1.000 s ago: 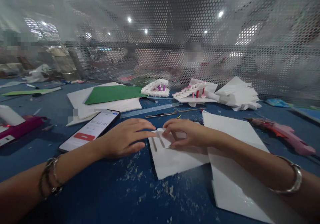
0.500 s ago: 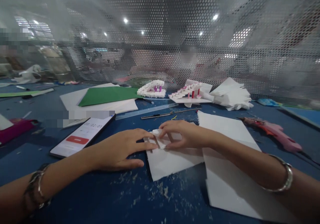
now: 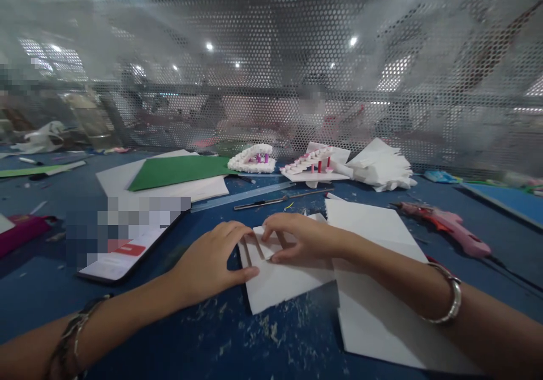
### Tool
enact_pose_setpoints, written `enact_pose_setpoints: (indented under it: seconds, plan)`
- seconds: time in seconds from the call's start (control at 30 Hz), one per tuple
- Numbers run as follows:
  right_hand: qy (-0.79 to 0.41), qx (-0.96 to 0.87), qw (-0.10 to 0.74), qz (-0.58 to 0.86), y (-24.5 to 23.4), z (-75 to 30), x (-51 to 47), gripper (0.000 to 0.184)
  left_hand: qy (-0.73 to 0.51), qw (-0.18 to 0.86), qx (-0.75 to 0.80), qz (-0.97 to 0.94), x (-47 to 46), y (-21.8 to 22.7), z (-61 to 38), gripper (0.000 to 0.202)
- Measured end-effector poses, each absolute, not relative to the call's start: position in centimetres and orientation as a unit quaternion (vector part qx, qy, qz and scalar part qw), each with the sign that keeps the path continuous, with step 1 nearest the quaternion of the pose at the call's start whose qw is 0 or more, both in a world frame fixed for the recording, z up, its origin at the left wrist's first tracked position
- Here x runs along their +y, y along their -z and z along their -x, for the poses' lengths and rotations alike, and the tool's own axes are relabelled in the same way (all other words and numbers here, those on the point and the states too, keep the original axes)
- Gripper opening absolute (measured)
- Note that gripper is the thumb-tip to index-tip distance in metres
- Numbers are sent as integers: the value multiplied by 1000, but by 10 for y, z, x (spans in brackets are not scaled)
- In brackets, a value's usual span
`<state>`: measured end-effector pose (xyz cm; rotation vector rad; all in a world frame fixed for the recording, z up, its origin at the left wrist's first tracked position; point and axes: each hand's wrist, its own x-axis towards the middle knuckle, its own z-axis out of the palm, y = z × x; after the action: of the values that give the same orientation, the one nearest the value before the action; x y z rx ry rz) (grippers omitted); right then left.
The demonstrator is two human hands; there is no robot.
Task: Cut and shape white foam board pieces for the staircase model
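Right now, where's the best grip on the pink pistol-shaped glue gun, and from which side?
I'd take the pink glue gun by its thick handle, coming from the right and above. It lies flat on the blue table, narrow nozzle pointing left, away from that approach. The black cable leaves the handle end, so probably keep fingers just short of it.

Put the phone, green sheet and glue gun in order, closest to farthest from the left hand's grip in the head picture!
1. Phone: just left of the left hand's grip.
2. Green sheet: farther back, on the left side.
3. Glue gun: way over on the right side.
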<state>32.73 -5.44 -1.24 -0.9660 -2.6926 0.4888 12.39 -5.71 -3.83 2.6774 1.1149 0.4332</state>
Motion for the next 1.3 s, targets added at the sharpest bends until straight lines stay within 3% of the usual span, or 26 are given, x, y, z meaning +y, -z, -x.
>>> enact_pose_setpoints:
  seconds: [0.13, 0.23, 0.33, 0.47, 0.67, 0.83, 1.03, 1.3]
  plan:
    - [-159, -925, 124, 323, 12, -324, -57, 26, -176, 109, 365, -908, -59, 43, -130, 64]
    - [-144, -934, 87, 314, 1, -328, -54, 29, -171, 115, 345, -916, -60, 42, -134, 48]
    - [-12, -900, 17, 436, -16, -342, -35, 20, -169, 115, 348, -915, -61, 40, -137, 40]
    - [104, -821, 17, 561, -24, -366, 5, 35, -180, 119, 349, -912, -60, 40, -136, 42]
    - [151, -768, 3, 623, -10, -367, 39, 26, -205, 129, 326, -914, -55, 47, -134, 42]
    - [147, -748, 83, 642, -17, -366, 25, 19, -184, 135, 337, -913, -56, 42, -134, 42]
    - [101, -741, 267, 609, -36, -385, -21, 39, -178, 143, 336, -914, -57, 38, -135, 42]
    - [-113, -642, 509, 562, -18, -402, -30, 24, -175, 142, 329, -917, -60, 36, -133, 41]
